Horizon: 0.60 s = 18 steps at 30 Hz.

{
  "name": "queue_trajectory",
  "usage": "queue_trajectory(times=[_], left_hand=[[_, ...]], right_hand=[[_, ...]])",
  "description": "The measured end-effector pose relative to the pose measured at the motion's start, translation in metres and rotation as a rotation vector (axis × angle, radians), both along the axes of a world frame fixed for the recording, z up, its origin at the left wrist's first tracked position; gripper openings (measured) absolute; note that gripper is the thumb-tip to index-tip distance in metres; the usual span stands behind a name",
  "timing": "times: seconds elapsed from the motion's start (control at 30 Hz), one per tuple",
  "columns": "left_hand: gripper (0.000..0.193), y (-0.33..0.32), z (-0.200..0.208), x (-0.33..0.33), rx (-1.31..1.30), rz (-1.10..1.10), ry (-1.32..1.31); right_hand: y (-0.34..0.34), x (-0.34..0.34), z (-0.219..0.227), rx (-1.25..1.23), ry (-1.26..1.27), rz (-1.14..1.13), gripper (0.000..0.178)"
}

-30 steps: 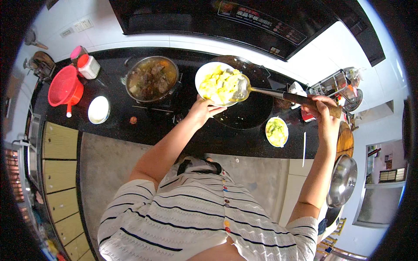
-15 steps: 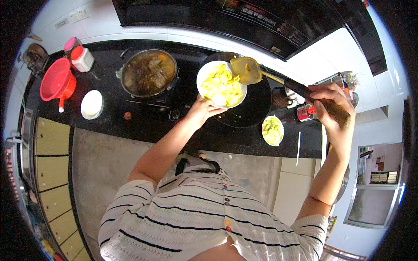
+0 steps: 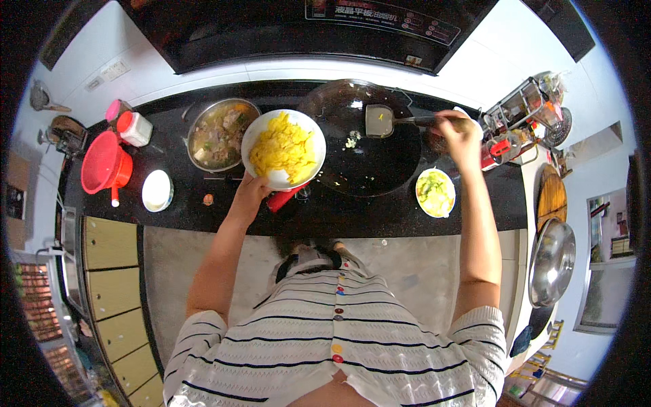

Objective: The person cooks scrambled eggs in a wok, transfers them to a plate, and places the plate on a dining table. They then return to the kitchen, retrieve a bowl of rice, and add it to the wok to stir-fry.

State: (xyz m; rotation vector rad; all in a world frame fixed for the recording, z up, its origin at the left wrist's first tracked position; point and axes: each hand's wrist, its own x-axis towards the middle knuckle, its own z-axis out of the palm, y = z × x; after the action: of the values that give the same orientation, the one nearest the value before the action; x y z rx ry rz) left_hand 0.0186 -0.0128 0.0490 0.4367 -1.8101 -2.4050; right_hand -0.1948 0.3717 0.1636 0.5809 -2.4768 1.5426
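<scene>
My left hand [image 3: 249, 195] grips the edge of a white bowl [image 3: 278, 179] of yellow scrambled egg [image 3: 285, 149], held up between the stew pot and the wok. My right hand [image 3: 460, 139] is closed round the dark handle of a spatula [image 3: 380, 122]. The blade is over the black wok [image 3: 366, 166], where small pale chopped bits [image 3: 352, 140] lie. A red handle [image 3: 281, 199] shows from under the bowl. Right of the wok stands a small bowl of pale green and yellow pieces [image 3: 435, 192].
A metal pot [image 3: 224, 136] of stew stands left of the wok. Farther left are a white bowl [image 3: 157, 190], a red strainer [image 3: 107, 166] and a red-lidded jar [image 3: 135, 129]. A metal rack [image 3: 519, 105] is at right. The range hood [image 3: 305, 34] overhangs the counter.
The bowl of egg has moved left, off the wok and nearer the pot. The spatula has left the bowl's rim and dropped over the wok. My right hand has moved left.
</scene>
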Motion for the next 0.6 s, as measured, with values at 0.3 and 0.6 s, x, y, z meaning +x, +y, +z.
queue_trajectory(times=[0.3,0.6], left_hand=[[0.07,0.008,-0.008,0.021,0.167,0.035,-0.039],[0.057,0.05,-0.012,0.047,0.416,0.154,-0.154]], right_hand=[[-0.078,0.006,0.0,0.309,0.362,0.388,0.022],[-0.088,-0.003,0.044,0.401,0.116,0.624,0.017]])
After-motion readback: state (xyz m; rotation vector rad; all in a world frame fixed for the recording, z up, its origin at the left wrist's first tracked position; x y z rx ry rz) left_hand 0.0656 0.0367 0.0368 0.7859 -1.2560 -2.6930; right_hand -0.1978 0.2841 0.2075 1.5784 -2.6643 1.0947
